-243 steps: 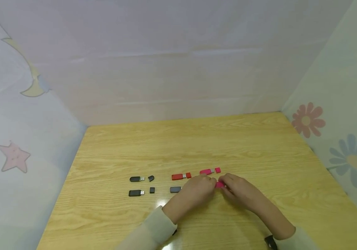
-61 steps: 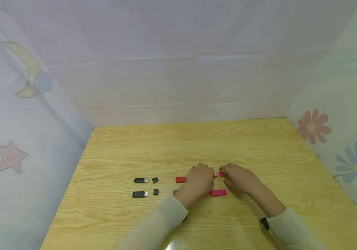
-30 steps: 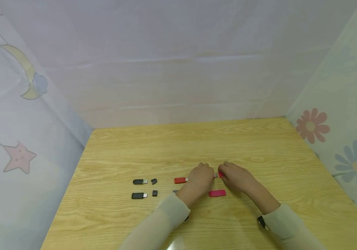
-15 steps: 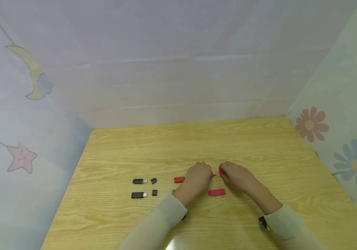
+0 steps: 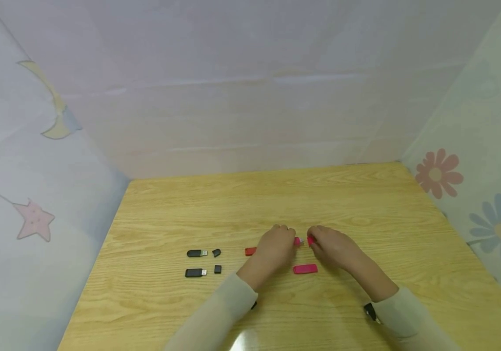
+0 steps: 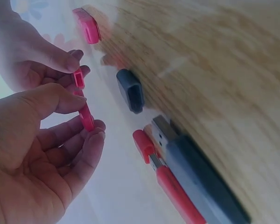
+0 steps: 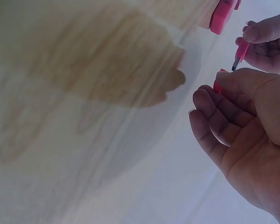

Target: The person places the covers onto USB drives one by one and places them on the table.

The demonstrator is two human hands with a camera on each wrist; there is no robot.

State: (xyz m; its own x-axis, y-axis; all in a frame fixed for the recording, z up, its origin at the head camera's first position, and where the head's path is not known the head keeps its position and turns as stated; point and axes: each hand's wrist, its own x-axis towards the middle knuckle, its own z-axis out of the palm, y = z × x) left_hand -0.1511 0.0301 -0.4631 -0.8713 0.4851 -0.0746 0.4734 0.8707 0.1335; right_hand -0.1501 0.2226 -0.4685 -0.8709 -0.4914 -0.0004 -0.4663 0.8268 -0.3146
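Note:
My left hand [image 5: 274,248] pinches an uncapped pink USB flash drive [image 6: 86,116] between thumb and fingers, its metal plug pointing towards my right hand [image 5: 333,248]. That hand holds the small pink cap [image 6: 79,78] by thumb and fingertips, its opening facing the plug. A narrow gap separates plug and cap, seen in the right wrist view between the drive [image 7: 241,50] and the cap [image 7: 218,86]. Both hands are slightly above the wooden table. Nearer to me lies another pink flash drive [image 5: 305,269] with its cap on.
Two black flash drives [image 5: 196,253] [image 5: 195,273] lie at left, a loose cap [image 5: 217,252] [image 5: 218,269] beside each. A red drive [image 6: 177,193] with its red cap [image 6: 142,144], and a dark grey drive [image 6: 200,177] with its cap [image 6: 129,91], lie near my left hand.
Earlier both hands worked at the nearer pink drive, which now lies capped. They have since moved to the farther pink drive and its cap, picked up one each, and lifted them slightly.

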